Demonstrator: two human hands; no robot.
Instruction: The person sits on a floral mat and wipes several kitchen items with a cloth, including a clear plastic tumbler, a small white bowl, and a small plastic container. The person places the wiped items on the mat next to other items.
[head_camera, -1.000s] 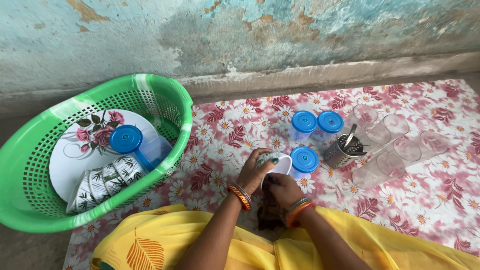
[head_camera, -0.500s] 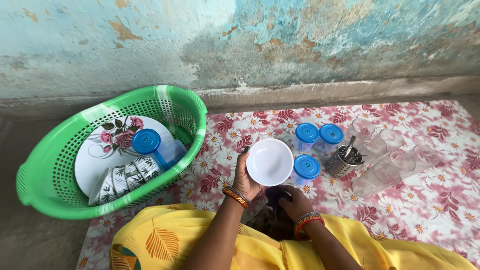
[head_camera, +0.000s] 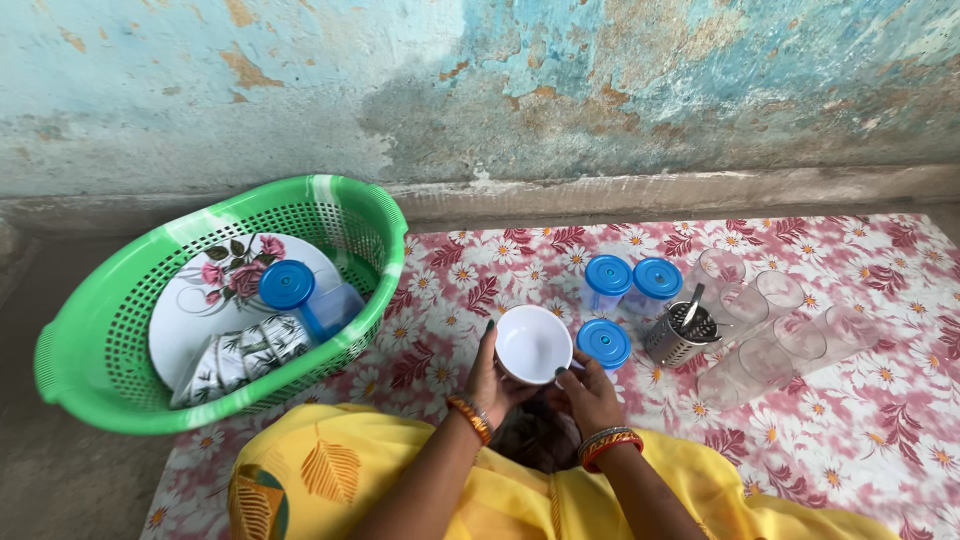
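Observation:
My left hand (head_camera: 487, 380) holds a small white bowl (head_camera: 531, 343) upright, low over the floral cloth (head_camera: 860, 400), gripping its left rim. My right hand (head_camera: 588, 395) touches the bowl's right side from below. A dark cloth (head_camera: 535, 440) lies in my lap under both hands. A blue-lidded clear jar (head_camera: 604, 345) stands just right of the bowl.
A green plastic basket (head_camera: 100, 340) at the left holds a flowered plate (head_camera: 225, 285), a stack of patterned bowls (head_camera: 245, 350) and a blue-lidded jar (head_camera: 300, 295). Two more blue-lidded jars (head_camera: 630, 280), a metal cutlery holder (head_camera: 680, 330) and several clear tumblers (head_camera: 780, 325) stand on the cloth by the wall.
The bowl was turned open side up and has come lower, toward my lap. My right hand rose from the dark cloth to the bowl's side.

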